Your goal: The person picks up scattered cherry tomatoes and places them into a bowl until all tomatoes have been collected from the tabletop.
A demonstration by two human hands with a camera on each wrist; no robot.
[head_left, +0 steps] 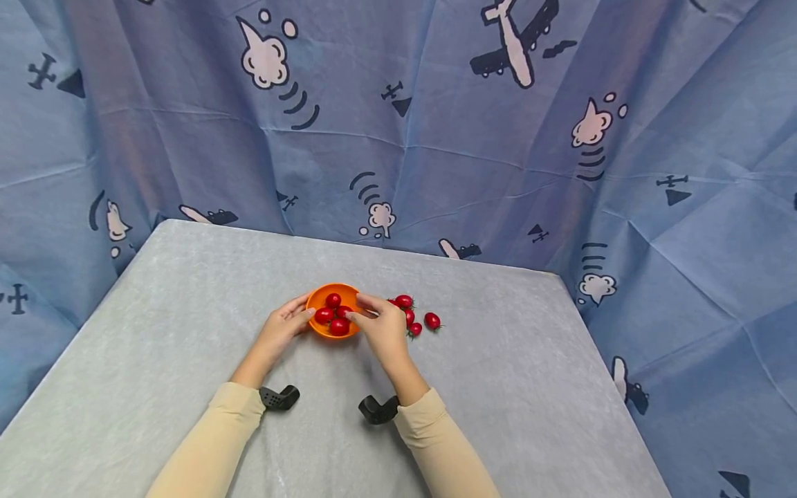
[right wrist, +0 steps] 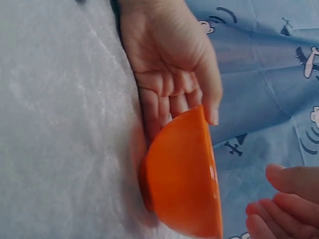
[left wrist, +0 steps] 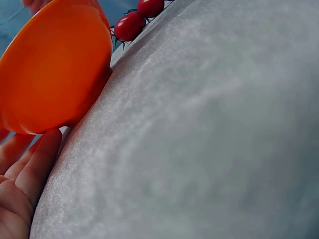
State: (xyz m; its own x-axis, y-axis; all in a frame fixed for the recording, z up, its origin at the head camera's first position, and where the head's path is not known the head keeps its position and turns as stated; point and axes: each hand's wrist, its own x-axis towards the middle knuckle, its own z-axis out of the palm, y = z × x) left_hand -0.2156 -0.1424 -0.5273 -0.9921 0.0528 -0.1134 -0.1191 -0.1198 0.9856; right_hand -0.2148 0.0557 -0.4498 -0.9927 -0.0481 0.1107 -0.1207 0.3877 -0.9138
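Observation:
My left hand [head_left: 281, 330] grips the side of an orange bowl [head_left: 317, 330], its thumb at the rim and its fingers against the outer wall. Several red cherry tomatoes [head_left: 339, 326] lie in the bowl. Over the bowl's right side is my right hand [head_left: 384, 332]. In the right wrist view, thumb and fingers of that right hand [right wrist: 286, 201] stand apart beside the rim, with no thing visible between them. The bowl [right wrist: 184, 174] stands upright on the table there, hiding its contents.
To the right of the bowl lie several more cherry tomatoes [head_left: 432, 320] with green stems, some partly hidden behind my right hand. A pale grey cloth covers the table [head_left: 187, 297]. A blue printed curtain [head_left: 349, 124] hangs behind and beside it.

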